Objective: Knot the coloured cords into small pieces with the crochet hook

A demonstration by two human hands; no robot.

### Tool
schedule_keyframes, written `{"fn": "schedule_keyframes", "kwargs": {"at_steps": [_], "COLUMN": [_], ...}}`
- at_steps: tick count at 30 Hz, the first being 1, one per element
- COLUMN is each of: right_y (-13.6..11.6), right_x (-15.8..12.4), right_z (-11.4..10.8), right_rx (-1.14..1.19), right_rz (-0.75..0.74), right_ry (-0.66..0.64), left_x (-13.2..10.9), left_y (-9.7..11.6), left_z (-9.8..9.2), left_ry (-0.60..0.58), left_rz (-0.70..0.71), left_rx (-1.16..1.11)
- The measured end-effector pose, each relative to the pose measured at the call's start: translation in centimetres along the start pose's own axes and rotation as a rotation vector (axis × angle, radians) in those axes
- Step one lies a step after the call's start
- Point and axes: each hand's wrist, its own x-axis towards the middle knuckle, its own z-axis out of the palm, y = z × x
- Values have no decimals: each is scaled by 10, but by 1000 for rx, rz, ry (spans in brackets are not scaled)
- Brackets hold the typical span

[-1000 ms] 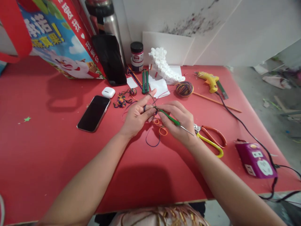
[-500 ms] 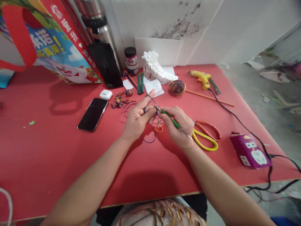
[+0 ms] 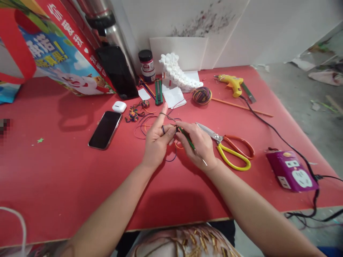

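Between my fingertips runs thin multicoloured yarn (image 3: 175, 156), looping down onto the red table. My left hand (image 3: 158, 142) pinches the small worked piece of yarn, which the fingers mostly cover; a strand passes over its raised index finger. My right hand (image 3: 199, 144) grips a green-handled crochet hook (image 3: 188, 138), its metal tail sticking out toward the wrist. The hook's tip meets the yarn at the left fingertips and is hard to see. A multicoloured yarn ball (image 3: 202, 95) sits beyond the hands.
Scissors (image 3: 235, 153) lie right of my right hand. Farther right are a purple power socket (image 3: 292, 171) and a yellow glue gun (image 3: 232, 85) with a trailing cable. A phone (image 3: 105, 130), earbud case (image 3: 119, 106) and green cutter (image 3: 159, 92) lie left and behind.
My right hand has turned and closed in on the left, with the hook's tip deeper among the left fingers. More of the scissors' blades now shows. The view has shifted slightly.
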Motion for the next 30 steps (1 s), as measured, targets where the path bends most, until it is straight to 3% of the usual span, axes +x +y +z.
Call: {"fn": "schedule_keyframes", "kwargs": {"at_steps": [5,14,30], "right_y": [-2,-10,-8], "right_x": [-4,-9,-5], "right_z": [0,-4,-12], "right_rx": [96,442,434], "right_rz": [-12,339,342], "right_ry": [0,28,-3], "left_x": [-4,-6,-3], "left_y": [11,22,26], "left_z": [4,-7,-18], "left_ry": [7,-41,-19], "left_rz": [-110,-156,-163], "left_rx": [-161,-164,-203]}}
